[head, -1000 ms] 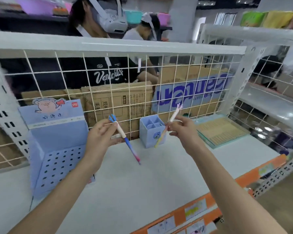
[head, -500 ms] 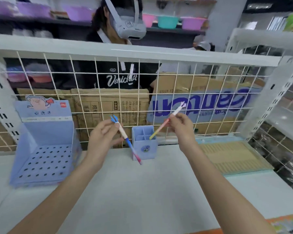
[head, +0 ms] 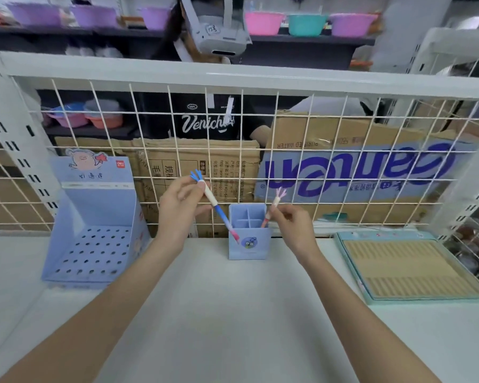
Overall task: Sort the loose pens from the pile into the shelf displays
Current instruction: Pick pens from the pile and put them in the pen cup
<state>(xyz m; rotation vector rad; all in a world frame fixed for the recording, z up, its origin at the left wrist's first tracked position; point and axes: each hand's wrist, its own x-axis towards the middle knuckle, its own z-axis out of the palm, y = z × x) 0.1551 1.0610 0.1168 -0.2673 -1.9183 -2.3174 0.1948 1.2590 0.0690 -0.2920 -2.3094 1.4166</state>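
My left hand grips a blue-topped pen near its top; the pen slants down to the right, its pink tip in front of the small blue pen holder. My right hand pinches a pink-topped pen whose lower end dips into the holder's front right compartment. The holder has a cross divider and stands on the white shelf against the wire grid. A blue perforated pen display stands to the left with no pens in its holes.
A teal tray with a ribbed tan insert lies on the shelf at right. A white wire grid backs the shelf, with cardboard boxes and a person wearing a headset behind it. White perforated uprights flank both sides.
The view has shifted so the holder sits centred. My right hand has lowered the pink-topped pen until its tip entered the holder. My left hand keeps the blue-topped pen beside the holder.
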